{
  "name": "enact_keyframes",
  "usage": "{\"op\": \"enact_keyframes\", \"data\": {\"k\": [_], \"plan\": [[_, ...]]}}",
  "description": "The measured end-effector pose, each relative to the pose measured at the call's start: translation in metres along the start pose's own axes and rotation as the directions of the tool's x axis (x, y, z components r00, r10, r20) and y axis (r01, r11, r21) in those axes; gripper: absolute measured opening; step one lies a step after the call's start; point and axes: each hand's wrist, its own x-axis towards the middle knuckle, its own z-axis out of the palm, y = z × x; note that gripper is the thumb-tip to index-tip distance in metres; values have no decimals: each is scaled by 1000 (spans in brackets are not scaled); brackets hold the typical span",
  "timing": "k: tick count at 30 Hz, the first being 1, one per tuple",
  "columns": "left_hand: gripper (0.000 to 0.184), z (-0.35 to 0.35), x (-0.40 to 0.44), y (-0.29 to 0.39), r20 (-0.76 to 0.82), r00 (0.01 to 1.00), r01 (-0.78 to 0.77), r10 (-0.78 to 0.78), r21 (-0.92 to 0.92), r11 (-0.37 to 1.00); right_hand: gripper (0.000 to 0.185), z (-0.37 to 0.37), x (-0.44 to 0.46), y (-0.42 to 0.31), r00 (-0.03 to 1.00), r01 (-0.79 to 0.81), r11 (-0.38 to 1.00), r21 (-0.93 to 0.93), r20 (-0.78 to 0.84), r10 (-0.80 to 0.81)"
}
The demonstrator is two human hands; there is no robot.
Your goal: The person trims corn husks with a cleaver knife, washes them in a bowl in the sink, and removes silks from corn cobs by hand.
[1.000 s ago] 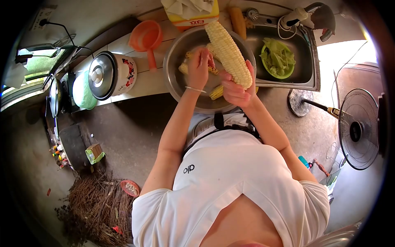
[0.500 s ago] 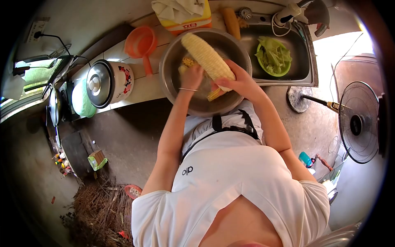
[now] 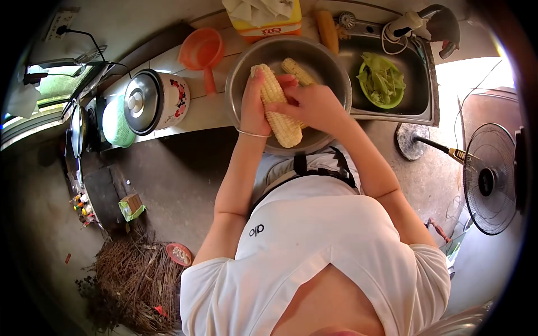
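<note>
A pale, husked corn cob (image 3: 273, 89) is held over the near side of a metal basin (image 3: 325, 59), tilted, its lower end towards my body. My left hand (image 3: 255, 109) is closed along the cob's left side, a bangle at the wrist. From the right, my right hand (image 3: 319, 109) grips the same cob, with fingers lying across its middle. Inside the basin a second corn cob (image 3: 297, 70) lies behind my right hand, which partly hides it.
Right of the basin, a sink (image 3: 423, 106) holds a green bowl (image 3: 386, 104) of leafy greens (image 3: 382, 78). To the left are an orange dipper (image 3: 202, 50) and a lidded pot (image 3: 175, 98). A yellow container (image 3: 269, 19) stands behind; a fan (image 3: 486, 179) is far right.
The large cob has come down towards my body and leftwards. My left hand, blurred low in the basin before, now holds the cob; my right hand has shifted from its lower end to its middle.
</note>
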Motion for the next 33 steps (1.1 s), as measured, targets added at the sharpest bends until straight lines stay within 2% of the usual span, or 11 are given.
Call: {"op": "enact_keyframes", "data": {"k": [2,4,5,7,13,17,19,23,27,29,33], "plan": [[41,5,-2,-1,-56,998,12,-12,-4,1000,44,-2,5,12,995,13,1000,-2,100,-13],[42,4,-1,-3,-27,998,57,-59,-60,997,38,7,7,31,960,278,928,249,-39,-277],[43,3,0,-4,1,995,99,-99,-111,989,38,8,6,36,961,275,929,246,-36,-275],[43,3,-1,-3,8,995,103,-103,-127,986,36,11,4,41,969,34,734,678,159,-192],[46,6,0,-1,8,999,53,-53,-165,985,29,15,-6,48,974,-122,336,934,177,-140],[46,5,-1,0,-29,1000,4,-7,-118,993,32,16,-11,34,994,-4,521,854,60,-91],[45,7,-1,-1,-29,1000,-2,-1,-113,994,32,16,-13,20,958,270,916,296,-181,-224],[43,5,-2,-2,-10,1000,-20,19,-142,990,27,28,-8,14,902,311,949,-59,-297,-314],[42,0,-6,-1,-4,999,-34,34,-171,985,26,24,-8,21,909,313,950,-15,-285,-304],[45,-1,-7,4,-28,999,-35,28,-268,963,27,17,-9,24,989,100,868,486,-143,-34],[45,-5,-5,7,-14,997,-79,78,-256,963,30,20,-8,25,996,79,762,643,-72,-42]]}}
